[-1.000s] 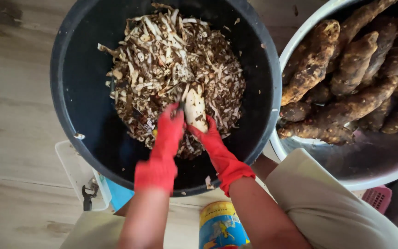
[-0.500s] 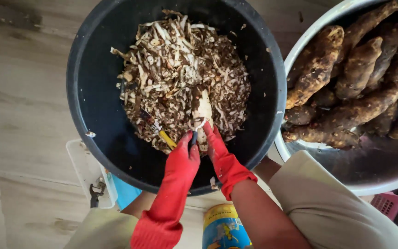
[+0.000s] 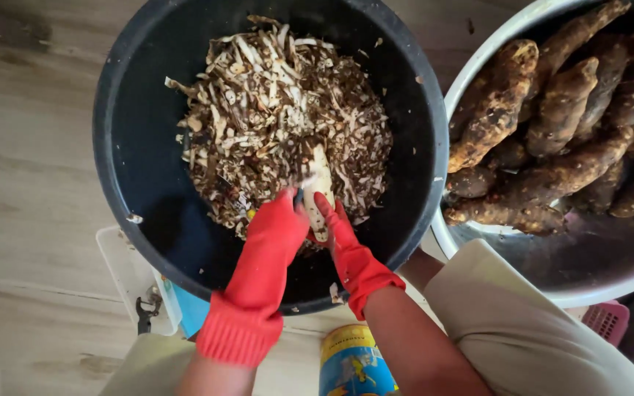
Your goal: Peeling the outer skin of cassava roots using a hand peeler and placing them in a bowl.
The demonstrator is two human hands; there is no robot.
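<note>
Both of my hands wear red rubber gloves and work over a large black tub (image 3: 133, 147) that holds a heap of brown and white peelings (image 3: 273, 110). My right hand (image 3: 339, 231) grips a pale, partly peeled cassava root (image 3: 320, 180), its far end pointing away from me over the heap. My left hand (image 3: 277, 227) is closed around a small dark-handled peeling tool (image 3: 299, 196) set against the root's near left side. The tool's blade is mostly hidden by the glove.
A big metal basin (image 3: 522, 290) at the right holds several unpeeled brown cassava roots (image 3: 552, 117). A yellow and blue tin (image 3: 354, 363) stands between my knees. A clear plastic container (image 3: 130, 275) and a pink basket (image 3: 605, 323) sit on the wooden floor.
My left hand has drawn back toward me along the root while the root tilted more upright. The view has shifted slightly right.
</note>
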